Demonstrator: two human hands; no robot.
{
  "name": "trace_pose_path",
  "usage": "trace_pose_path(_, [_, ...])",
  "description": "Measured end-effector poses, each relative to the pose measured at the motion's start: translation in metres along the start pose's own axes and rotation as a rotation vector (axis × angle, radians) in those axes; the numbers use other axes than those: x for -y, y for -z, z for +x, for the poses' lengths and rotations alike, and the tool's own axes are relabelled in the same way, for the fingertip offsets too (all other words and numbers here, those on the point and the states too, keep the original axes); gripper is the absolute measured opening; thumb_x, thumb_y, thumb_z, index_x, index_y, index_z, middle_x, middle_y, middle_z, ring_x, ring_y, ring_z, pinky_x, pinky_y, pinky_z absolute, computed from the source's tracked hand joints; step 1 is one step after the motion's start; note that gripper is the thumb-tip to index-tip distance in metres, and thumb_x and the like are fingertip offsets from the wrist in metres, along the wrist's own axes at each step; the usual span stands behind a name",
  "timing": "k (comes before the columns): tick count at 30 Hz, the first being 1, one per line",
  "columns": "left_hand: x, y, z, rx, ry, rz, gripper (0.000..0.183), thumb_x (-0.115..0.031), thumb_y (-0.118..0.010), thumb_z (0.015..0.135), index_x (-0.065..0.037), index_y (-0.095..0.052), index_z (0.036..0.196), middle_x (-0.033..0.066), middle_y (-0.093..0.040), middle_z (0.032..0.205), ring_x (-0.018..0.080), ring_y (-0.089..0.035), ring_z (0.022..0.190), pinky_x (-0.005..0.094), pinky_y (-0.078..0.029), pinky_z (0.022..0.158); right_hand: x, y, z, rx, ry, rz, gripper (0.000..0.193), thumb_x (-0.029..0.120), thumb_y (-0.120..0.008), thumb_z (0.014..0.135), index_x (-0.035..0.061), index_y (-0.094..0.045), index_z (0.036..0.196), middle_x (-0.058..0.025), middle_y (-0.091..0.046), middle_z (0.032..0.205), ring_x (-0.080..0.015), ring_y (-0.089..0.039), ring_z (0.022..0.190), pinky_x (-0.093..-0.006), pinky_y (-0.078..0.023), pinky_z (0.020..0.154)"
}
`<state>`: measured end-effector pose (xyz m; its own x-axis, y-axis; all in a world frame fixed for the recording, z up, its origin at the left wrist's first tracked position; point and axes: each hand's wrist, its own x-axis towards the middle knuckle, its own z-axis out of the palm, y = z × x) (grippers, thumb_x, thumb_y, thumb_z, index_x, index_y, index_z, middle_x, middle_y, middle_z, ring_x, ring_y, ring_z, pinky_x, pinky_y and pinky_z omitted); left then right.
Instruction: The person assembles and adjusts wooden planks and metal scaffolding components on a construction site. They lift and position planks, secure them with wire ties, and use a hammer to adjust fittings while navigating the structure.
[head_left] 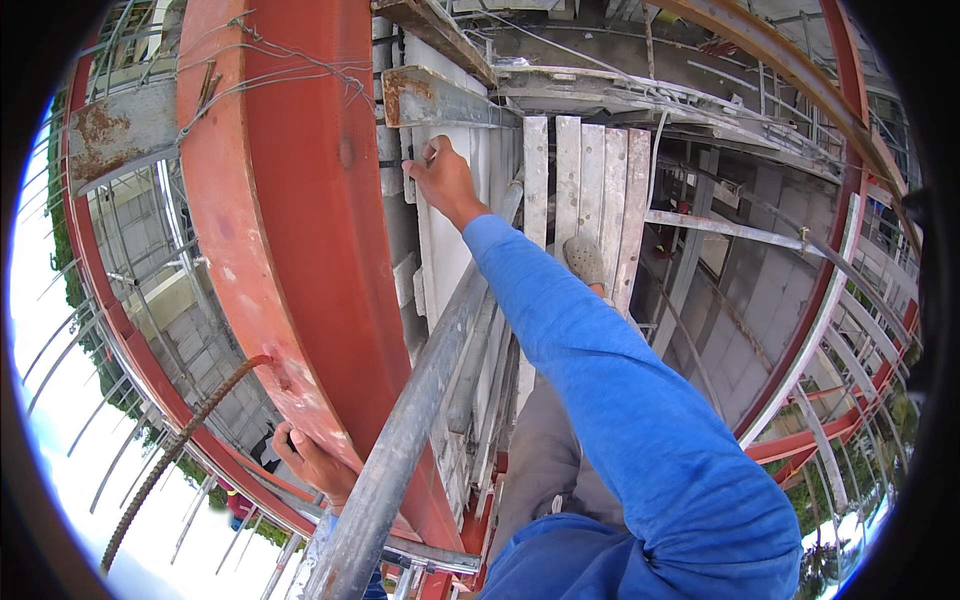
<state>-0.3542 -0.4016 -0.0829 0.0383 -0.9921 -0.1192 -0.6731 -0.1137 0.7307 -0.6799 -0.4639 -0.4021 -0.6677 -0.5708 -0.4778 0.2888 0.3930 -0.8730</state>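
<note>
A large red steel beam (315,190) runs down the left half of the head view. My right hand (445,182), in a blue sleeve, reaches into the gap between the beam and a pale wall panel (455,235). Its fingers are closed in a pinch beside a short dark rod (391,163); whether they grip its end is hard to see. Lower down, my left hand (315,465) curls over the beam's outer edge, its wrist partly hidden behind a grey scaffold pole (420,400). Twisted wire (290,65) wraps around the beam's upper part.
My foot in a perforated grey shoe (583,258) stands on pale planks (592,180). A bent ribbed rebar (185,445) sticks out from the beam. A rusty metal channel (440,98) lies beyond my right hand. Scaffold tubes (735,228) cross above a deep drop on the right.
</note>
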Motion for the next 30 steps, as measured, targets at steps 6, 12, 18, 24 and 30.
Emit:
trace_pose_path(6, [0.004,0.001,0.005,-0.006,-0.108,0.092,0.033,-0.030,-0.046,0.115,-0.002,-0.053,0.130,0.0087,-0.056,0.119,0.0178,-0.053,0.111,0.0352,-0.044,0.102,0.002,0.012,0.004,0.085,-0.050,-0.044,0.055,0.029,-0.086,0.089,-0.0056,-0.057,0.120,-0.0236,-0.073,0.092,-0.0415,-0.074,0.089,-0.0482,-0.056,0.082])
trace_pose_path(12, [0.001,-0.001,0.005,-0.068,-0.244,0.289,0.031,-0.027,-0.053,0.112,0.001,-0.061,0.121,0.0107,-0.061,0.112,0.0208,-0.055,0.103,0.0372,-0.045,0.096,0.006,0.044,-0.043,0.189,-0.094,-0.027,0.057,0.045,-0.078,0.096,-0.0041,-0.063,0.122,-0.0196,-0.073,0.083,-0.0365,-0.074,0.087,-0.0463,-0.056,0.081])
trace_pose_path(18, [-0.004,0.000,0.002,-0.135,-0.306,0.424,0.033,-0.031,-0.057,0.109,-0.001,-0.066,0.121,0.0165,-0.069,0.110,0.0310,-0.060,0.099,0.0450,-0.046,0.091,0.041,0.077,-0.132,0.277,-0.002,-0.030,0.058,0.054,-0.064,0.104,-0.0017,-0.072,0.117,-0.0181,-0.075,0.092,-0.0328,-0.073,0.092,-0.0428,-0.055,0.086])
trace_pose_path(24, [0.010,0.010,0.005,-0.110,-0.341,0.480,0.040,-0.040,-0.055,0.109,-0.006,-0.064,0.125,0.0185,-0.068,0.113,0.0341,-0.062,0.104,0.0490,-0.048,0.095,0.184,0.108,-0.239,0.431,0.225,0.240,0.072,0.066,-0.049,0.108,-0.0010,-0.071,0.125,-0.0167,-0.074,0.104,-0.0291,-0.071,0.099,-0.0417,-0.054,0.090])
trace_pose_path(30, [-0.008,0.012,-0.011,-0.130,-0.510,0.439,0.038,-0.032,-0.062,0.106,-0.004,-0.056,0.132,0.0186,-0.061,0.128,0.0346,-0.057,0.116,0.0492,-0.044,0.103,0.319,0.127,-0.315,0.600,0.625,0.432,0.071,0.063,-0.043,0.111,-0.0011,-0.069,0.127,-0.0127,-0.071,0.117,-0.0203,-0.065,0.113,-0.0362,-0.051,0.101])
